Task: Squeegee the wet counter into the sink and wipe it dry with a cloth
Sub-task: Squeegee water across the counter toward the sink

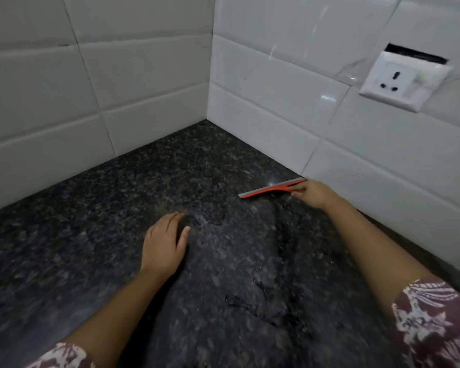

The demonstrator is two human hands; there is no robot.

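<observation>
A dark speckled granite counter [112, 208] fills the lower view, with water puddles and streaks [250, 296] glinting in its middle. A red squeegee [268, 190] with a grey blade lies edge-down on the counter close to the right wall. My right hand [312, 193] grips its handle end. My left hand [165, 243] rests flat on the counter, fingers apart, beside a wet patch [210, 216]. No sink and no cloth are in view.
White tiled walls [117, 88] meet in a corner behind the counter. A white power socket [404, 81] sits on the right wall above the squeegee. Patterned maroon sleeves [436, 322] cover my upper arms.
</observation>
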